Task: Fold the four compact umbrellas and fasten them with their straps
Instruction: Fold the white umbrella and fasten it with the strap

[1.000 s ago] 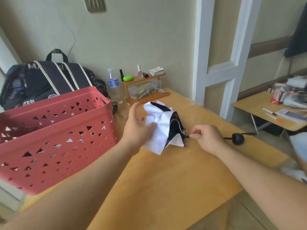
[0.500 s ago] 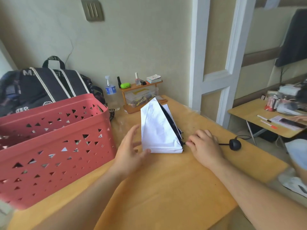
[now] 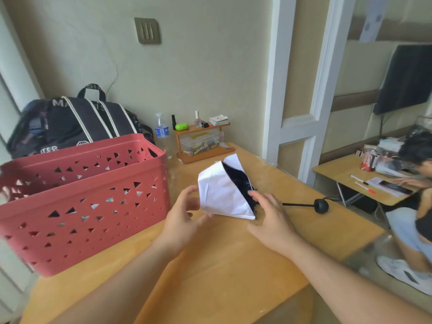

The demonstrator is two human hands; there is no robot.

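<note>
Umbrella: a white umbrella (image 3: 222, 195) with a dark lining lay half-collapsed between the two hands, its canopy bunched into loose pleats just above the table (image 3: 210, 265).
Long axis: it ran from the canopy's far tip, away and leftward from the grips, toward the person's right, where the thin shaft ended in a round black handle (image 3: 321, 205) well beyond the right hand.
Left hand (image 3: 184, 216): fingers curled round the canopy's near-left edge, thumb under the fabric, holding cloth in a fairly narrow grip.
Right hand (image 3: 271, 213): fingers bent over the rib ends where the canopy met the shaft; it seemed to hold that bundle, though the fingertips were partly hidden by fabric.
Nearer hand: the right hand sat closer to the shaft and handle, so it would likely steady the axis while the left gathered the pleats around it.
Strap: could not be made out.
Surface: smooth yellow wood, with bare space on the near side of both grips.
Room: a red perforated basket (image 3: 81, 197) stood just left of the left hand, a dark bag (image 3: 77, 122) behind it; a small wooden shelf (image 3: 201, 141) stood beyond the canopy against the wall; another person sat at a low desk (image 3: 350, 181) far to the right.
</note>
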